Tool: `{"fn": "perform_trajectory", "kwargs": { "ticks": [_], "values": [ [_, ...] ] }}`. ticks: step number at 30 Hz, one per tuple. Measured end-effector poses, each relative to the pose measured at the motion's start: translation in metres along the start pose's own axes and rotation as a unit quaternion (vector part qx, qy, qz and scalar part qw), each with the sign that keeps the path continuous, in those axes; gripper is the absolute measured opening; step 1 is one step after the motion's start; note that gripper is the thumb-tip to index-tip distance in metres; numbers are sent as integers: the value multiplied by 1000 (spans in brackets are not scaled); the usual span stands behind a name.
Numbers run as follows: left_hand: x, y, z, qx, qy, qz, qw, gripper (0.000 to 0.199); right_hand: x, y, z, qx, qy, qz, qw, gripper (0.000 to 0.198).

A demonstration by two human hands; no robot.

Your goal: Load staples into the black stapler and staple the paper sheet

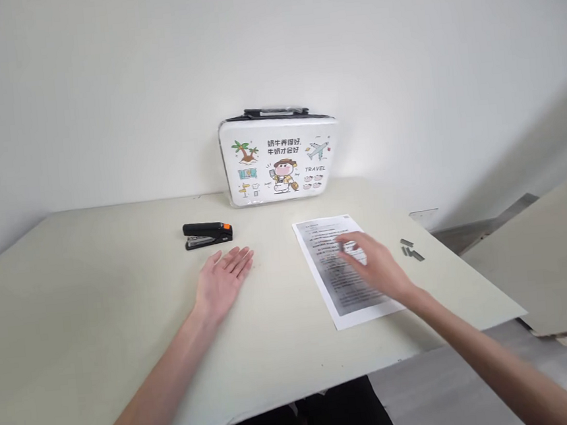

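Observation:
My left hand [220, 281] rests palm up on the table with its fingers stretched out and nothing in it. Just beyond its fingertips lies a black stapler [208, 234] with an orange patch at its right end. Over a printed sheet of paper [338, 300], my right hand [372, 264] pinches a small grey strip of staples [340, 246] between thumb and index finger. To the right of the sheet, several more staple strips [413, 252] lie loose on the table.
A white carrying case [281, 130] with cartoon prints and a black handle stands upright against the wall at the back. The pale table [121, 286] ends at a right edge, past which a light panel [556, 261] stands. My legs are below the front edge.

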State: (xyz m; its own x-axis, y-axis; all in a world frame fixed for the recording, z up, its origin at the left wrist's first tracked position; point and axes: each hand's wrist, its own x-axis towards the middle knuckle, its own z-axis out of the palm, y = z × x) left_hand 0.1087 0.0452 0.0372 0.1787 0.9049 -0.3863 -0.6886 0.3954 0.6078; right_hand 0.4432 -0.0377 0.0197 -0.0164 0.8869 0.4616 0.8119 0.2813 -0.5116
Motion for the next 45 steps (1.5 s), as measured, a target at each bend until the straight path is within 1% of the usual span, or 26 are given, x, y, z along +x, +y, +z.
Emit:
{"fn": "perform_trajectory", "kwargs": {
  "ticks": [2, 5, 7, 8, 10, 12, 15, 19, 22, 25, 30, 34, 40, 45],
  "values": [
    [1, 0, 1, 10, 2, 0, 1000, 27, -17, 43, -24, -62, 32, 53, 996, 35],
    [4, 0, 2, 21, 5, 1, 1000, 25, -38, 96, -50, -119, 49, 86, 988, 38],
    [4, 1, 3, 25, 10, 0, 1000, 24, -47, 119, -60, -131, 38, 75, 988, 37],
    [4, 1, 4, 25, 13, -1, 1000, 24, -50, 126, -62, -132, 30, 69, 988, 37],
    [3, 2, 5, 26, 19, -2, 999, 24, -54, 131, -64, -134, 21, 65, 989, 36],
    [2, 2, 7, 31, 23, -2, 999, 25, -58, 123, -62, -146, 32, 71, 986, 37],
    [0, 3, 9, 45, 23, -1, 999, 25, -67, 90, -53, -159, 49, 67, 984, 37],
    [-1, 3, 13, 75, 21, 5, 997, 23, -79, 37, -34, -99, 4, 23, 995, 36],
    [-1, 2, 14, 89, 21, 6, 996, 20, -83, 16, -21, -66, -24, 24, 997, 42],
    [2, 2, 11, 94, 11, 7, 995, 18, -85, 12, -13, -61, -36, 43, 997, 48],
    [5, 2, 5, 97, -4, 13, 995, 18, -88, 14, -11, -59, -40, 57, 996, 50],
    [5, 1, 3, 98, -14, 14, 995, 17, -91, 13, -11, -56, -44, 49, 996, 53],
    [6, 0, 2, 100, -12, 16, 995, 13, -90, 13, -8, -83, -76, 37, 993, 65],
    [5, -1, 4, 103, -12, 15, 995, 14, -89, 11, -8, -102, -102, 27, 989, 65]
  ]
}}
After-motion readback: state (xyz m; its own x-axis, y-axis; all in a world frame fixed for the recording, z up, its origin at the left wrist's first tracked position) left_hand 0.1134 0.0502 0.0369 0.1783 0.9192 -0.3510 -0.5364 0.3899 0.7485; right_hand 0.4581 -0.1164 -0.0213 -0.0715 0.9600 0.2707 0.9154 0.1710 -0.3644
